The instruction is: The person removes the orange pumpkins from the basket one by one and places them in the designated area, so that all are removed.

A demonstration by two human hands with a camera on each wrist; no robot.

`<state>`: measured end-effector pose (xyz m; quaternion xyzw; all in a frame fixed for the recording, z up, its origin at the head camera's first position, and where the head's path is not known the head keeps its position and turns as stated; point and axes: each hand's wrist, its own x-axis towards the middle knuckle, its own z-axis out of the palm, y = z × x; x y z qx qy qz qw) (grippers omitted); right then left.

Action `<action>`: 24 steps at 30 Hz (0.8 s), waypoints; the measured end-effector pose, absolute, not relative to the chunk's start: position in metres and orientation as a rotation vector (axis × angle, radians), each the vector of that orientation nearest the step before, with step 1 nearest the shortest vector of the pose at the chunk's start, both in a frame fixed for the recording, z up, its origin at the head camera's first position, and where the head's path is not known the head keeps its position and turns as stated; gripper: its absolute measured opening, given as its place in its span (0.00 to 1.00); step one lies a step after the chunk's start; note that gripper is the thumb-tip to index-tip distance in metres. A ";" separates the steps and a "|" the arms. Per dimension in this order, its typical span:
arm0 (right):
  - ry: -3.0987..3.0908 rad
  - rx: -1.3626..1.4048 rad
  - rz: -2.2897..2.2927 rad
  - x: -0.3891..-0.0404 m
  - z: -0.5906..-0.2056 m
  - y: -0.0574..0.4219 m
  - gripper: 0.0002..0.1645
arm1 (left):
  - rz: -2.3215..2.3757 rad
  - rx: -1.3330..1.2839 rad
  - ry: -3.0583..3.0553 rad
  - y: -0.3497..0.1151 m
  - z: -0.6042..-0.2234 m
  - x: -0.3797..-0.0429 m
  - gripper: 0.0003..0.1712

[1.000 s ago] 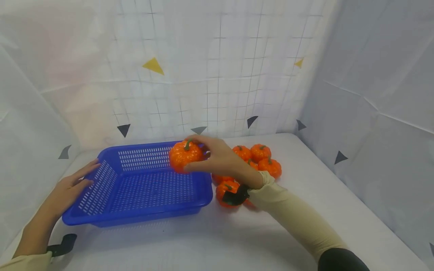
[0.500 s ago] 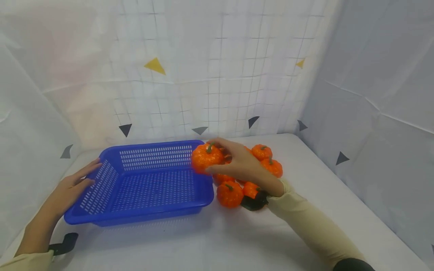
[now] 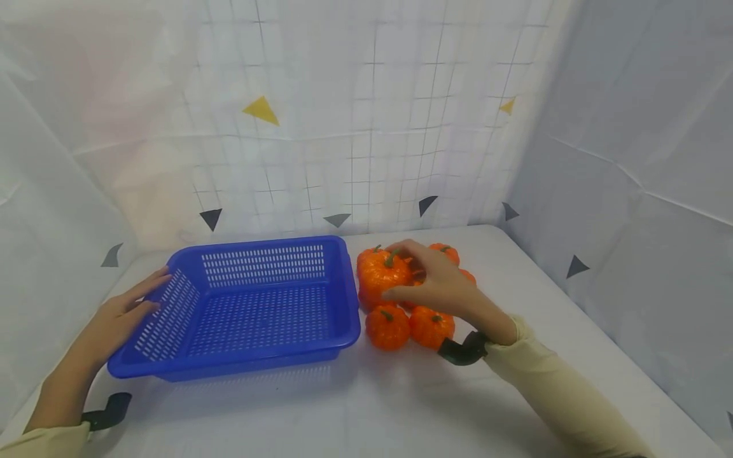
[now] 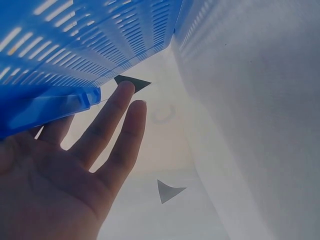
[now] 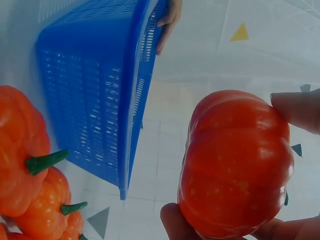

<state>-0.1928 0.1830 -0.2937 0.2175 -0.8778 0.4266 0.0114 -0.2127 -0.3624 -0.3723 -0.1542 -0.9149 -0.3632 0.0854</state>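
Observation:
In the head view my right hand [image 3: 443, 286] holds a small shiny orange pumpkin [image 3: 382, 280] with a green stem, thumb in front and fingers behind. The right wrist view shows the underside of this pumpkin [image 5: 235, 165] between the fingertips, raised off the table. My left hand [image 3: 111, 324] rests at the left rim of a blue slotted plastic basket [image 3: 258, 356]. Seen from the left wrist, two fingers of the left hand [image 4: 65, 170] stretch out straight beside the basket wall [image 4: 125, 35]; the others are partly hidden by the rim.
Several more orange pumpkins [image 3: 388, 327] cluster on the white table [image 3: 366, 407] just right of the basket, some hidden behind the right hand. White sheeting [image 3: 321, 114] with dark and yellow triangles rises behind, and a grey-white side wall [image 3: 641, 159] stands at right.
My right hand has carried the pumpkin rightward and slightly down, from over the basket's right side to above the pumpkin cluster. The left hand and basket stay put.

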 end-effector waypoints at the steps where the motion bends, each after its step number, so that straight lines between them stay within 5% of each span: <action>1: -2.743 0.670 1.316 -0.192 -0.295 0.185 0.35 | -1.084 -0.461 -2.728 -0.362 -0.372 -0.213 0.31; 24: -2.830 0.577 1.182 -0.202 -0.322 0.263 0.42 | -1.085 -0.460 -2.749 -0.362 -0.370 -0.211 0.30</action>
